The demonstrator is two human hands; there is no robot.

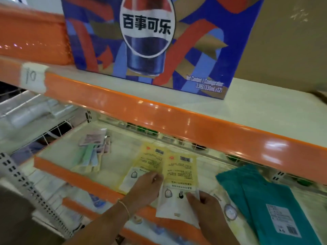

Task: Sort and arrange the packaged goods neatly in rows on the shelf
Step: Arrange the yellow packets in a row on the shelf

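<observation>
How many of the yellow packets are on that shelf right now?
2. One yellow packet lies flat under the left hand; the other yellow packet sits beside it on the right, pinched by the right hand. More may be hidden underneath.

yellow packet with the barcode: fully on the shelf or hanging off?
Hanging off. The yellow packet lies flat, its white end past the orange shelf edge. The right hand pinches that end; the left hand touches its side.

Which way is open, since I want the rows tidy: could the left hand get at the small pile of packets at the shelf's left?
Probably yes: the left hand rests on a yellow packet, and only bare shelf separates it from the small pile.
</observation>
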